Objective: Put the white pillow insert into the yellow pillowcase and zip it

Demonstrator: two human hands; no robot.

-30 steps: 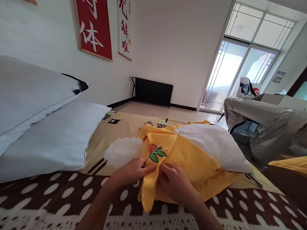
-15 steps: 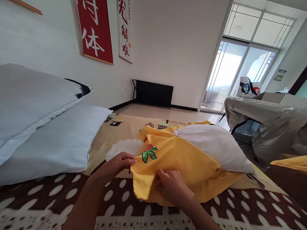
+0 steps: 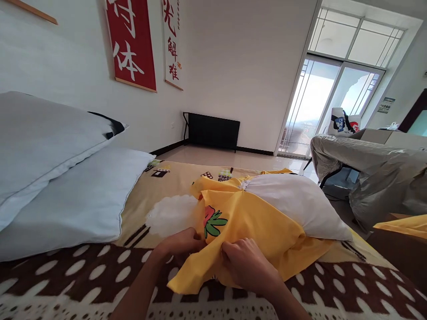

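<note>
A yellow pillowcase (image 3: 260, 218) with a red and green print lies partly over a white pillow (image 3: 296, 200), whose right part sticks out uncovered. My left hand (image 3: 185, 243) is closed on the pillowcase's left edge, its fingertips partly hidden by the fabric. Right of it, my right hand (image 3: 248, 264) pinches the near side of the same cloth. A loose yellow corner hangs down between and in front of both hands. Beneath everything is a patterned blanket (image 3: 136, 262) in beige and brown with white spots.
Two white pillows (image 3: 73, 195) are stacked at the left. A plastic-covered piece of furniture (image 3: 376, 164) stands at the right, with a printed bag (image 3: 340, 122) on it. More yellow cloth (image 3: 403, 226) shows at the right edge. A black panel (image 3: 213, 131) leans near the far wall.
My left hand has moved down and to the right along the cloth. The loose corner now points lower and further left, and more of the red print shows. My right hand has barely shifted.
</note>
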